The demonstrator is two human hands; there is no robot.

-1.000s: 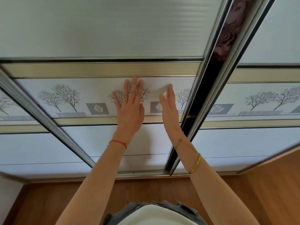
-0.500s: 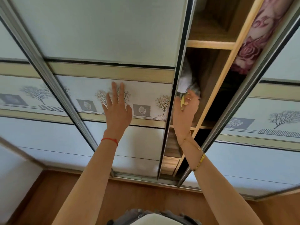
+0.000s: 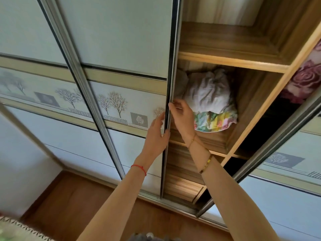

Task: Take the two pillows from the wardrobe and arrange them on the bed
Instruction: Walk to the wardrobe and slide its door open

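Note:
The wardrobe stands partly open. On its middle shelf (image 3: pixel 206 142) lie two pillows, one on the other: a crumpled pale pillow (image 3: pixel 208 91) on top and a bright floral pillow (image 3: pixel 216 120) beneath it. The sliding door (image 3: pixel 128 49) with a tree print sits left of the gap. My left hand (image 3: pixel 156 136) lies flat on the door's face near its metal edge, thumb along the edge. My right hand (image 3: pixel 182 115) curls its fingers round that same edge, just in front of the pillows and apart from them.
A rose-patterned blanket (image 3: pixel 305 80) fills the compartment to the right, behind a second sliding door (image 3: pixel 286 171). An upper shelf (image 3: pixel 225 42) holds nothing I can see. Wooden floor (image 3: pixel 73 206) lies below, and a patterned fabric corner (image 3: pixel 15 230) shows at bottom left.
The door has slid further left and the gap has widened, uncovering both pillows. My left hand moved from the middle of the door to its edge. My right hand stays on the edge.

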